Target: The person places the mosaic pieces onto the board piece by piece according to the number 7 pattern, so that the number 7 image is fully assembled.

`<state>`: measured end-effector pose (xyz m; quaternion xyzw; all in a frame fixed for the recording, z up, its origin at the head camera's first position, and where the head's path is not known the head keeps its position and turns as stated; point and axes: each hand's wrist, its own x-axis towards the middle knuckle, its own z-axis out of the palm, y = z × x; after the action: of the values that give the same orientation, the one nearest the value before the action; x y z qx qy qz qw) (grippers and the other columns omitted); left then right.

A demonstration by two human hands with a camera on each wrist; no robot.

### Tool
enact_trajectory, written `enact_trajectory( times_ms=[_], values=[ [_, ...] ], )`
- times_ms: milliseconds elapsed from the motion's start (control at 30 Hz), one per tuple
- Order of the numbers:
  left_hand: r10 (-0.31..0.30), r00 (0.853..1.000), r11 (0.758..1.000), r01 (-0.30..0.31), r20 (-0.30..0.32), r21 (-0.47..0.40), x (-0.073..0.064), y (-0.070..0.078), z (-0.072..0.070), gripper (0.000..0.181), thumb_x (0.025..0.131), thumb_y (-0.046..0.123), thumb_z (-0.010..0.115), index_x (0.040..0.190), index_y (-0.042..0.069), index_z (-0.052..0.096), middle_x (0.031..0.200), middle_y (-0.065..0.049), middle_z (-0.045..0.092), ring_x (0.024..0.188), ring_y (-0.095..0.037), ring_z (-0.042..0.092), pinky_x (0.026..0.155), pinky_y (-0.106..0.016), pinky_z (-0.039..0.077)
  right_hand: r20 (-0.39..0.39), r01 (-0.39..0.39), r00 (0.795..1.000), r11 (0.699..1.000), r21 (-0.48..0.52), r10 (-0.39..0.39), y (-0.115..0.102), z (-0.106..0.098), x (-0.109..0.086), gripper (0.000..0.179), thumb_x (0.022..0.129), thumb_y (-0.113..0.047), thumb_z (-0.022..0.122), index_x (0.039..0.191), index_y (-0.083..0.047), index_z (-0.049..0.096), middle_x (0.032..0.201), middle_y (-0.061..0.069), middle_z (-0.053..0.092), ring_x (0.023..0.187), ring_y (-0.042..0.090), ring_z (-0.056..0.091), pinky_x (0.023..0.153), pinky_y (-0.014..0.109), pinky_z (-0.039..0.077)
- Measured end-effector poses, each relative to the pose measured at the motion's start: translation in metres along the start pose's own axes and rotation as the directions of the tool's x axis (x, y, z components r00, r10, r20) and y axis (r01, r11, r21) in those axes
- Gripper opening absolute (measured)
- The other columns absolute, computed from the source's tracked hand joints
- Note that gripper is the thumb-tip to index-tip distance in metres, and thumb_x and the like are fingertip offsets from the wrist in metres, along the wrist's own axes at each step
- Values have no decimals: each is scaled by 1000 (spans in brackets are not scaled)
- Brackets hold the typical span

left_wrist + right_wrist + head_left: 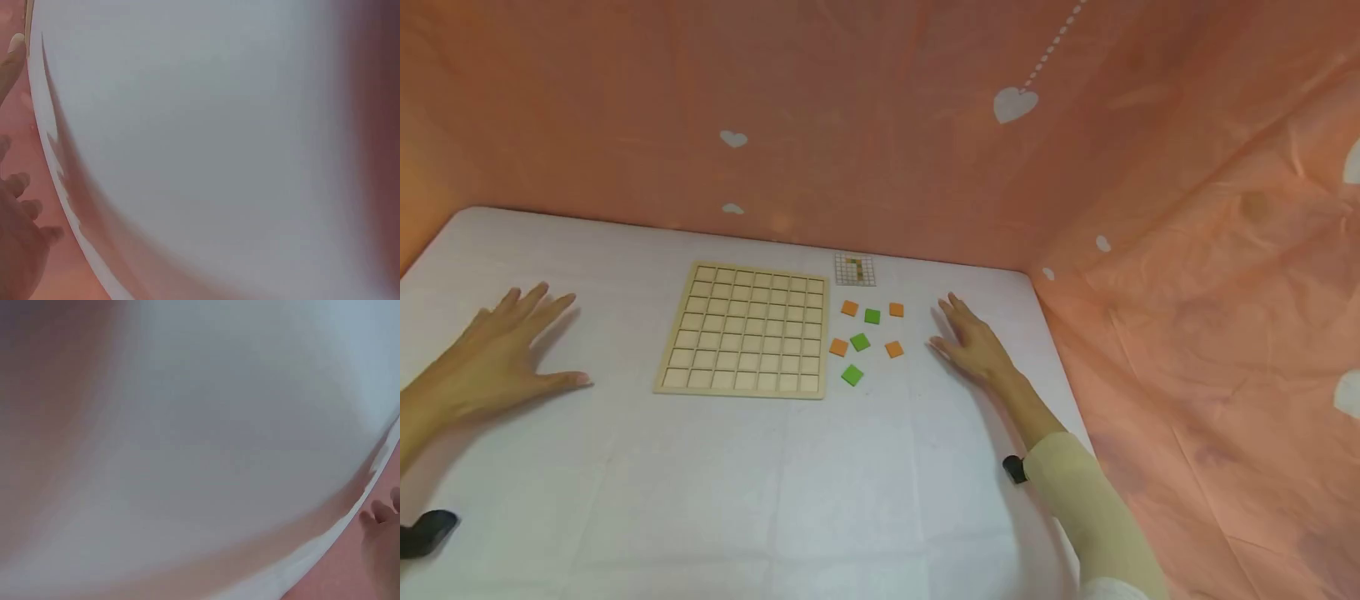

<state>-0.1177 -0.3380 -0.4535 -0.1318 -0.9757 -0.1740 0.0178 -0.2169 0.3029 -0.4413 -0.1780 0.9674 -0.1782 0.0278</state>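
Note:
A square wooden grid board (747, 340) with shallow cells lies on the table in the head view. To its right are loose square tiles, several orange, such as the orange tile (893, 349), and three green, among them the green tile (852, 375). Behind them lies a small card (854, 270) printed with a grid and a coloured pattern. My left hand (512, 350) is spread over the table left of the board, holding nothing. On the other side, my right hand (973, 340) has its fingers extended just right of the tiles, also holding nothing.
White cloth covers the table (737, 483). An orange curtain (850, 125) with white hearts rises along the back and right edges. Black wrist devices show below both hands, one being the black strap piece (1014, 469) by the right sleeve.

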Motion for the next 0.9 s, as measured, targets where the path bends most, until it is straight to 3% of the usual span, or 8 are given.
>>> enact_trajectory(
  times_ms=[167, 300, 467, 533, 600, 700, 767, 900],
  values=[
    [-17, 1000, 989, 18, 10, -146, 8, 9, -2, 113, 73, 40, 88, 159, 10, 20, 158, -32, 17, 146, -50, 9, 114, -65, 6, -90, 49, 995, 992, 118, -38, -4, 2, 10, 64, 94, -31, 68, 150, -9, 44, 157, 8, 37, 140, 29, 41, 113, 47, 32],
    [-37, 999, 977, 40, 20, -209, 21, 19, -6, 108, 71, 36, 90, 156, 11, 30, 154, -30, 29, 141, -52, 25, 110, -67, 18, -163, 63, 986, 959, 277, -18, -8, 4, 18, 55, 90, -15, 74, 141, -4, 55, 142, 14, 55, 124, 30, 58, 104, 43, 44],
    [-42, 999, 951, 46, 21, -305, 37, 32, -11, 97, 70, 26, 91, 151, 8, 40, 143, -31, 46, 123, -55, 47, 98, -65, 33, -181, 42, 982, 883, 468, 49, -13, 6, 26, 50, 87, -5, 75, 135, -3, 61, 128, 15, 65, 111, 30, 66, 93, 37, 52],
    [-50, 998, 941, 58, 33, -333, 41, 36, -13, 93, 71, 25, 91, 149, 8, 43, 137, -31, 52, 114, -53, 54, 94, -49, 40, -161, 35, 985, 844, 536, 61, -16, 6, 29, 48, 88, -3, 74, 134, -1, 61, 130, 15, 64, 112, 31, 66, 92, 33, 53],
    [-50, 998, 934, 63, 47, -351, 42, 37, -13, 90, 71, 24, 91, 147, 7, 46, 131, -29, 58, 107, -35, 65, 89, -30, 43, -138, 27, 988, 815, 579, 65, -19, 6, 31, 47, 89, -3, 73, 134, 0, 61, 130, 16, 64, 112, 31, 66, 91, 31, 53],
    [-42, 997, 912, 65, 67, -405, 44, 38, -12, 84, 74, 21, 89, 146, 7, 48, 125, -26, 64, 95, -3, 67, 75, -7, 39, -124, 6, 989, 804, 594, 84, -22, 7, 35, 45, 89, -4, 74, 133, -1, 62, 127, 15, 66, 110, 30, 66, 89, 28, 53],
    [-21, 997, 896, 50, 70, -440, 46, 38, -11, 80, 77, 17, 87, 145, 5, 49, 120, -24, 67, 88, 12, 60, 74, -3, 40, -117, -6, 989, 808, 589, 92, -24, 7, 38, 44, 89, -6, 74, 131, -2, 64, 125, 14, 67, 109, 29, 67, 88, 28, 54],
    [0, 995, 875, 46, 95, -482, 51, 41, -7, 72, 79, 13, 85, 143, 3, 51, 120, -23, 67, 89, 13, 60, 74, -5, 42, -92, -27, 990, 800, 599, 103, -30, 7, 43, 41, 89, -5, 75, 128, 0, 66, 122, 15, 69, 108, 29, 68, 82, 24, 54]
  ],
)
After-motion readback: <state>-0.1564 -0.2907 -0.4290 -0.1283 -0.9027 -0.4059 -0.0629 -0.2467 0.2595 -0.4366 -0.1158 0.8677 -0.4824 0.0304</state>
